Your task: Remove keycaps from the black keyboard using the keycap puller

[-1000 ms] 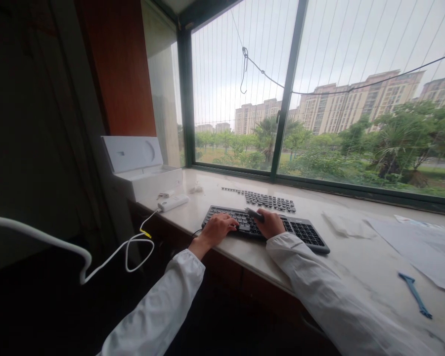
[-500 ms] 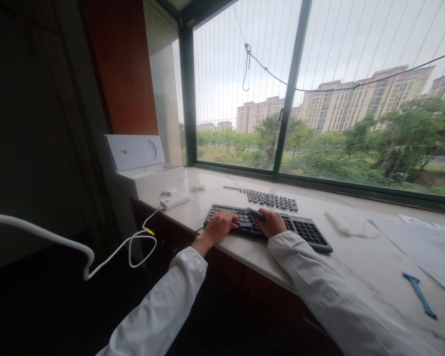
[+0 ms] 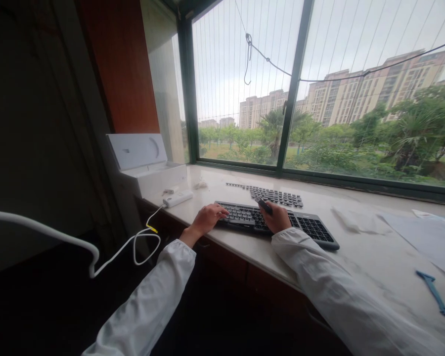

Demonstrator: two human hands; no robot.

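A black keyboard lies along the front of the counter; many positions on its right side show no keycaps. My left hand rests at its left end, fingers stretched over the keys. My right hand is closed around a short black stick-like tool, tilted up over the middle of the keyboard; its lower end is hidden by the hand, so its kind is unclear. Behind the keyboard, loose black keycaps are laid out in rows.
An open white box stands at the left, near a white power strip whose cable hangs off the edge. To the right lie crumpled clear plastic, paper sheets and a blue plastic tool. A window borders the back.
My left hand has shifted left from the keyboard's middle to its left end. The black tool in my right hand now points up more steeply. The view has moved slightly.
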